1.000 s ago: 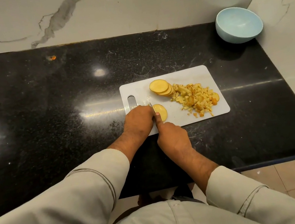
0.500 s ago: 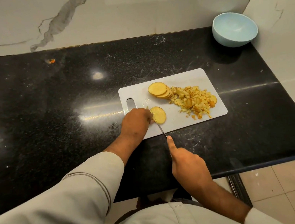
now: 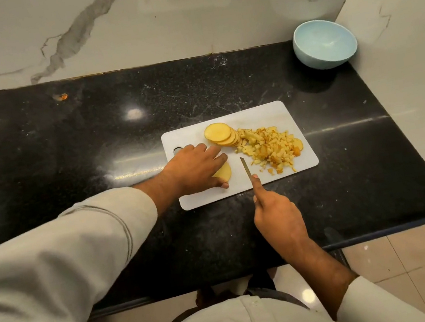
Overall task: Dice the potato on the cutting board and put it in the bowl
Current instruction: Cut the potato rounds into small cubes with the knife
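Observation:
A white cutting board [image 3: 259, 113] lies on the black counter. On it are a stack of round potato slices [image 3: 220, 133], a heap of diced potato [image 3: 271, 148] to the right, and one single slice [image 3: 223, 173] near the front left. My left hand [image 3: 195, 168] rests flat on that single slice with fingers stretched out. My right hand [image 3: 278, 214] grips a knife [image 3: 246, 167], index finger along its spine, blade pointing away just right of the slice. The light blue bowl [image 3: 325, 43] stands empty at the back right corner.
The black stone counter [image 3: 64, 157] stretches far to the left. A marble wall rises behind it and another [image 3: 415, 70] closes off the right side beside the bowl. The counter's front edge runs just behind my right wrist, with tiled floor below.
My right hand has drawn the knife back and to the right, off the slice. My left hand has spread its fingers flat over the single slice.

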A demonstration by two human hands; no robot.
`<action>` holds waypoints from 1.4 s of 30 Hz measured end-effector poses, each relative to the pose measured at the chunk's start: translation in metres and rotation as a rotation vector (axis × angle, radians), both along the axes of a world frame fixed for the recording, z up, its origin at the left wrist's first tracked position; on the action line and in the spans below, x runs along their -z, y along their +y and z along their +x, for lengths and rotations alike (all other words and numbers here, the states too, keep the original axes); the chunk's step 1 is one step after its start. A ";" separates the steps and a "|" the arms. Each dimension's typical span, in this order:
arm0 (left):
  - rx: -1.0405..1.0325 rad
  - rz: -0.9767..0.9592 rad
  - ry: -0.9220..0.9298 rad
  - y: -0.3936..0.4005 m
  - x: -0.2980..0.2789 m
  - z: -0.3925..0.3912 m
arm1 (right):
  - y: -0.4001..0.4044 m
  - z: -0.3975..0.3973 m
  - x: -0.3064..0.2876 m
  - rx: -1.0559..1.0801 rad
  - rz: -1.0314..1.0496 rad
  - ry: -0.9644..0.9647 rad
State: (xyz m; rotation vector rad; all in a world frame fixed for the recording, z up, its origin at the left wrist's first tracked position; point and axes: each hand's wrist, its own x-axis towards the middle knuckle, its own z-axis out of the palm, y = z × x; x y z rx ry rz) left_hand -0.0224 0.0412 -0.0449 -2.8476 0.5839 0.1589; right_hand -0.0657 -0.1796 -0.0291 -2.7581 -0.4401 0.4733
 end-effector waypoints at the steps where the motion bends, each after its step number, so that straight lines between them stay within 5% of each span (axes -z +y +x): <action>1: 0.004 0.007 -0.018 0.000 0.002 0.000 | -0.002 -0.001 0.001 -0.002 -0.005 0.000; 12: -0.037 -0.127 -0.048 -0.018 0.020 -0.002 | -0.010 0.009 0.005 -0.044 -0.021 0.015; 22: -0.942 -0.537 -0.071 -0.078 0.007 -0.025 | -0.014 0.030 0.011 -0.135 -0.037 0.037; 31: -0.521 -0.472 0.448 0.008 -0.022 0.003 | -0.014 0.031 0.012 -0.170 -0.020 0.079; 36: -0.538 -0.549 0.370 -0.004 -0.015 0.005 | -0.007 0.027 0.016 -0.134 0.013 0.094; 42: -0.859 -0.722 0.161 -0.033 0.000 -0.014 | 0.004 0.026 0.022 -0.109 0.014 0.074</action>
